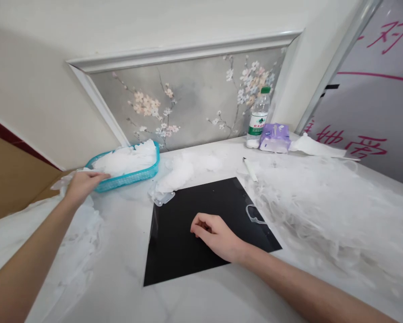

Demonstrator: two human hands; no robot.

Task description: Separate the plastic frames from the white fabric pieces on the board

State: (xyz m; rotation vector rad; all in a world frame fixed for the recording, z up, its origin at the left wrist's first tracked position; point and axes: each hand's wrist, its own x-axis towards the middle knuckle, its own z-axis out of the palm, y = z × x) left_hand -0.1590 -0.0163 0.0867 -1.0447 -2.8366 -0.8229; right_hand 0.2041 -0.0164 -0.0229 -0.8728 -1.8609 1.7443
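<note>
My left hand (83,183) reaches out to the near edge of a turquoise plastic basket (134,176) heaped with white translucent pieces; its fingers lie stretched toward the rim and hold nothing I can see. My right hand (215,235) rests on a black square mat (174,251) in the middle of the white marble counter (120,287), fingers curled loosely under, with nothing visible in them. A clear plastic piece (255,214) lies on the mat's right corner, and another clear piece (164,198) sits at its far-left corner.
A big heap of thin white plastic strips (322,211) covers the counter's right side; more white pieces (80,242) lie at the left. A water bottle (258,119), a purple tissue pack (274,138) and a white pen (250,169) stand near the flowered wall panel.
</note>
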